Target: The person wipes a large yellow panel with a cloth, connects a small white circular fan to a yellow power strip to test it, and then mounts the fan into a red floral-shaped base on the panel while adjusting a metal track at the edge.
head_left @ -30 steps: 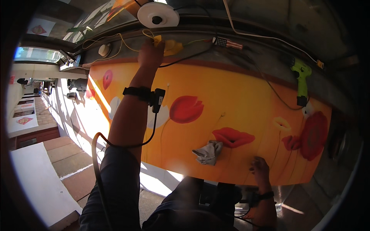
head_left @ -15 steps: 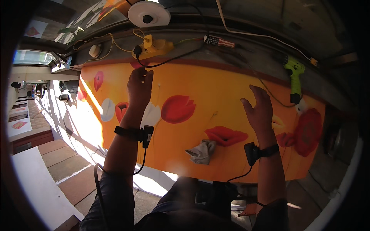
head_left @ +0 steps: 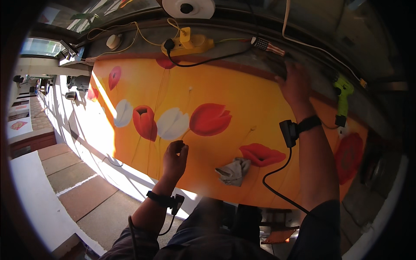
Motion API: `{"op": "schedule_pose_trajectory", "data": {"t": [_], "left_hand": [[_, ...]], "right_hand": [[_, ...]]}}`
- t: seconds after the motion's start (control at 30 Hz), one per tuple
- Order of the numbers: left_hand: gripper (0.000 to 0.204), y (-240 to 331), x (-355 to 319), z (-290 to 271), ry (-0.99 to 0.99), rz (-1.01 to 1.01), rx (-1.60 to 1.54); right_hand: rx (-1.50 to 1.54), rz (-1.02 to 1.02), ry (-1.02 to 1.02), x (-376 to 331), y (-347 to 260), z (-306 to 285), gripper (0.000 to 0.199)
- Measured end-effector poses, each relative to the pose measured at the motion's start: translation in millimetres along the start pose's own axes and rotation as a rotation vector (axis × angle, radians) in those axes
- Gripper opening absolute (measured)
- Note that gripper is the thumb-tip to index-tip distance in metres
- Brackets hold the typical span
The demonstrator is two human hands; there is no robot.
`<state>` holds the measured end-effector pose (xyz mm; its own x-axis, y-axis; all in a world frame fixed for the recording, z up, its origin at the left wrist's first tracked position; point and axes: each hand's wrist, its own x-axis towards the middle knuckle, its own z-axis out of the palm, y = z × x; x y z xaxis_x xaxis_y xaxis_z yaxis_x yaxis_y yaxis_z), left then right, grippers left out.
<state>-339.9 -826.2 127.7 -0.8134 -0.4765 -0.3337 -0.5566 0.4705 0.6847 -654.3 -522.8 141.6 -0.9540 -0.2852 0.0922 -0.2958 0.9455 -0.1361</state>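
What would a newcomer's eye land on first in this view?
Probably the bright orange tabletop with its large red and white flowers, filling the middle. Next might come the lime-green drill at the far edge on the right, and the yellow power strip on the dark ledge behind. The right hand is near that ledge.

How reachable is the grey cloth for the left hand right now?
Likely yes: the grey cloth lies to the right of the left hand, and only orange flower-printed tabletop shows between them.
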Motion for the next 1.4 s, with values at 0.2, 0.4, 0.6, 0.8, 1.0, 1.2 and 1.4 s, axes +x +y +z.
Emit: {"op": "schedule_pose_trajectory", "data": {"t": [0.2,0.4,0.6,0.8,1.0,1.2,1.4], "left_hand": [[0.028,1.5,-0.6,4.8,-0.008,-0.019,-0.051],[0.028,3.9,-1.6,12.1,-0.054,0.006,-0.066],[0.028,49.2,7.6,36.3,-0.144,0.165,0.061],[0.034,170.1,93.1,82.8,-0.022,0.943,0.241],[0.036,246.6,184.2,143.9,0.188,1.234,0.522],[0.034,269.1,210.0,155.2,0.159,1.115,0.835],[0.03,279.7,202.5,158.4,0.187,1.054,0.903]], "right_hand": [[0.168,0.042,0.117,-35.5,4.8,2.0,0.05],[0.391,0.129,-0.08,-124.9,-10.8,-16.7,0.05],[0.453,0.155,-0.201,-228.1,-15.1,-7.4,0.049],[0.534,0.354,-0.197,-302.2,-9.8,-14.0,0.04],[0.686,0.547,-0.22,-360.9,-5.3,-27.4,0.043],[0.911,0.765,-0.238,-402.4,-4.9,-39.7,0.04],[0.973,0.763,-0.173,-422.9,-0.1,-35.5,0.039]]}}
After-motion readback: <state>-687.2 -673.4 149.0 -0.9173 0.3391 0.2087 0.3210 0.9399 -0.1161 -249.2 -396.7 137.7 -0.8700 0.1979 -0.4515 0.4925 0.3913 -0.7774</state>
